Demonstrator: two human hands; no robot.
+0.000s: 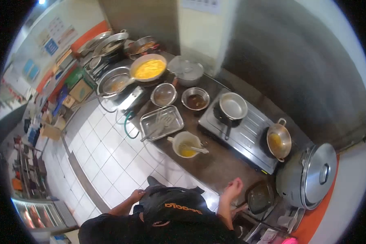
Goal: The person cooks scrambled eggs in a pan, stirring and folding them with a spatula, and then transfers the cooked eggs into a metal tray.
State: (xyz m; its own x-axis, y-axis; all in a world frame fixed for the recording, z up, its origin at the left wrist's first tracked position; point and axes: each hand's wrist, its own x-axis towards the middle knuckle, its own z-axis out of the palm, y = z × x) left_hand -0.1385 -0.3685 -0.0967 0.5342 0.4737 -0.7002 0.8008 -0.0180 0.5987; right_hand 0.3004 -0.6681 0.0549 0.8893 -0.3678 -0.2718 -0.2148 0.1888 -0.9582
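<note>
My left hand (138, 195) is beside the dark apron (171, 207), its fingers curled; whether it grips anything is too small to tell. My right hand (234, 188) is raised at the counter's front edge with its fingers bent together, near a dark square pan (260, 198). A white jug (186, 144) with yellow liquid and a whisk (194, 149) stands in front of me. On the two-burner stove (248, 131) are a pale frying pan (233, 106) and a two-handled pan (279, 140) with some yellow in it.
Further left, a pan (148, 68) holds yellow egg-like food. A metal tray (162, 123) with utensils, a steel bowl (195, 99) with dark liquid and a sieve (164, 94) stand nearby. A large lidded pot (307, 177) is at right.
</note>
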